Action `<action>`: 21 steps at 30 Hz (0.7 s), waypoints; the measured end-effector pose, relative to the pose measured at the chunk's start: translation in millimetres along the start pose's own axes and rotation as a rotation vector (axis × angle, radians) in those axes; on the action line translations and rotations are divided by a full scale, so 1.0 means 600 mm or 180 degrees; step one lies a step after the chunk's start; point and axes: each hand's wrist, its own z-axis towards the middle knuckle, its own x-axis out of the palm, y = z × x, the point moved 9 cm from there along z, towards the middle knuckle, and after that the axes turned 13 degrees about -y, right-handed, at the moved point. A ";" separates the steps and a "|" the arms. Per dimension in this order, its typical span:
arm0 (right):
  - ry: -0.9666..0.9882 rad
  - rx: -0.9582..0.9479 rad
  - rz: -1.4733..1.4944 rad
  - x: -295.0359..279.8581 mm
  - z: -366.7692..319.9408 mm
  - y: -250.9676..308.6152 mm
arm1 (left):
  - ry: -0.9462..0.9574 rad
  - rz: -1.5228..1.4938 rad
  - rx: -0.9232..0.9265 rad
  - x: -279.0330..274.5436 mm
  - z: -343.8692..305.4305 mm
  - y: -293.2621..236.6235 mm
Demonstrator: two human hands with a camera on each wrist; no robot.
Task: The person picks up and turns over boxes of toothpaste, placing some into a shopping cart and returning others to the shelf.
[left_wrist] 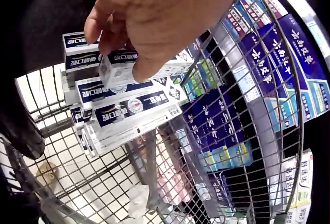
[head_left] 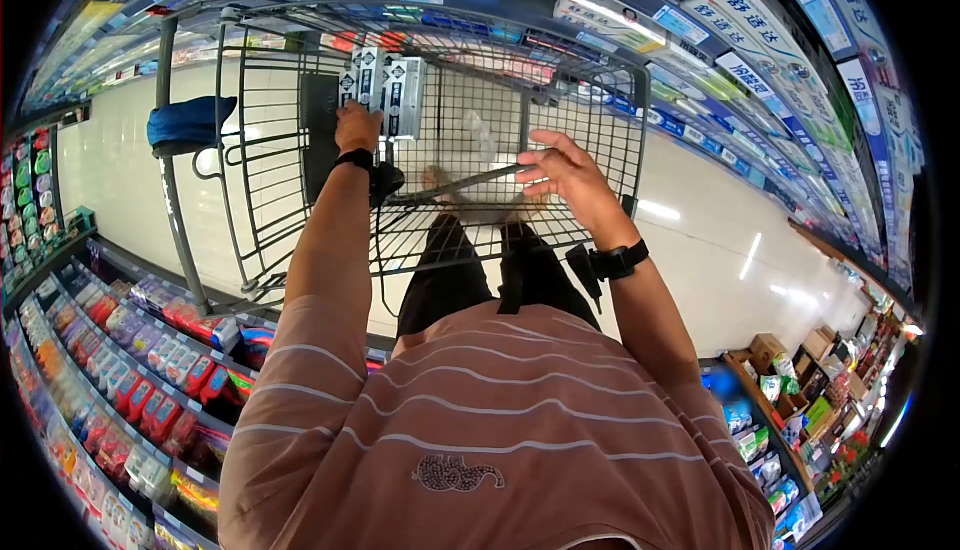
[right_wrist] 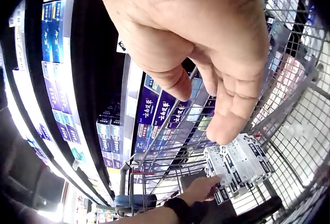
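My left hand [head_left: 358,130] reaches into a wire shopping cart [head_left: 470,220] and grips a white and dark-blue toothpaste box [left_wrist: 117,75], thumb along one side and fingers on the other. That box lies on top of a pile of matching toothpaste boxes [left_wrist: 134,108], stacked unevenly and partly covered by the hand in the left wrist view. Over the cart's other side hovers my right hand [head_left: 575,180], its fingers loosely bent and holding nothing. In the right wrist view its fingertips overlap the cart's bars and the edge of the pile [right_wrist: 242,162].
Shelves of boxed toothpaste [head_left: 740,60] run along the far side, close to the cart. A blue cloth item [head_left: 190,125] hangs on the cart's handle. Behind the person stand shelves of colourful packs [head_left: 150,390]. A crumpled clear wrapper [left_wrist: 137,201] lies inside the cart.
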 end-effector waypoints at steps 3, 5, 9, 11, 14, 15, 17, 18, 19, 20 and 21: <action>-0.0001 0.0052 -0.0047 0.007 -0.002 -0.007 | -0.0045 -0.0033 -0.0098 0.005 0.005 0.006; -0.0004 0.0104 -0.0077 0.012 -0.004 -0.011 | -0.0125 -0.0014 -0.0164 0.008 0.010 0.012; 0.0018 0.0180 -0.0081 0.023 -0.007 -0.025 | -0.0320 -0.0011 -0.0092 0.001 0.010 0.011; 0.0033 0.0186 -0.0081 0.027 -0.006 -0.032 | -0.0354 -0.0080 0.0034 0.012 0.014 0.007; 0.0062 0.0219 -0.0083 0.031 -0.009 -0.041 | -0.0284 -0.0005 0.0060 0.021 0.013 -0.003; 0.0073 0.0210 -0.0089 0.032 -0.010 -0.041 | -0.0211 0.0073 0.0035 0.017 0.010 -0.008; 0.0109 0.0189 -0.0097 0.037 -0.014 -0.040 | 0.0140 -0.0337 -0.0050 0.010 -0.002 -0.012; 0.0114 0.0192 -0.0109 0.038 -0.015 -0.040 | 0.0312 -0.0539 -0.0089 0.009 -0.009 -0.012; 0.0117 0.0193 -0.0116 0.040 -0.018 -0.039 | 0.0409 -0.0792 -0.0206 0.003 -0.018 -0.013; 0.0117 0.0187 -0.0119 0.041 -0.020 -0.037 | 0.0793 -0.1282 -0.0408 0.012 -0.030 -0.013; 0.0109 0.0194 -0.0105 0.042 -0.022 -0.033 | 0.1174 -0.1774 -0.0598 0.027 -0.040 -0.015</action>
